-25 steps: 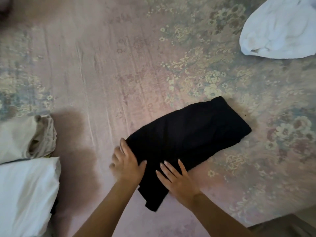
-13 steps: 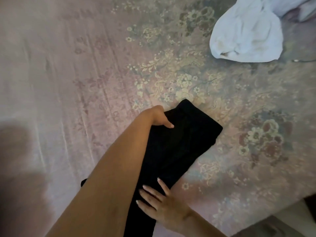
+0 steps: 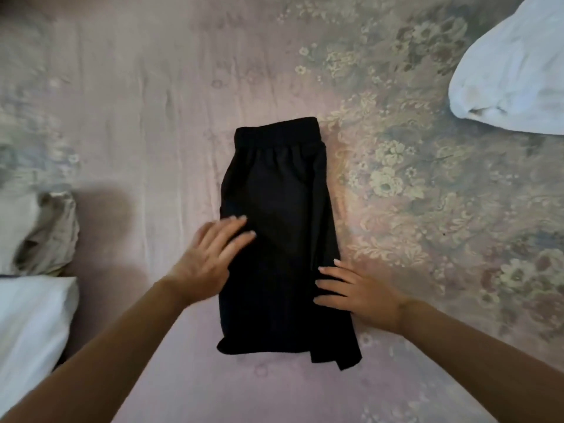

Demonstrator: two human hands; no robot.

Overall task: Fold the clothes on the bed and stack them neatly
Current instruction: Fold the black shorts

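We see a black fabric garment with an elastic gathered waistband, folded into a long narrow shape, lying flat in the middle of the bed covered by a pale pink sheet with a faded floral pattern. The waistband is at the far end and the loose hem is at the near end. Our left hand rests on the left edge of the garment with the fingers straight and spread, pressing the cloth and gripping nothing. Our right hand lies on the right edge, also with flat, straight fingers that touch the fabric. At the far right a crumpled white cloth lies well apart from the garment. At the left edge there is a folded beige cloth, and just in front of it a folded white cloth.
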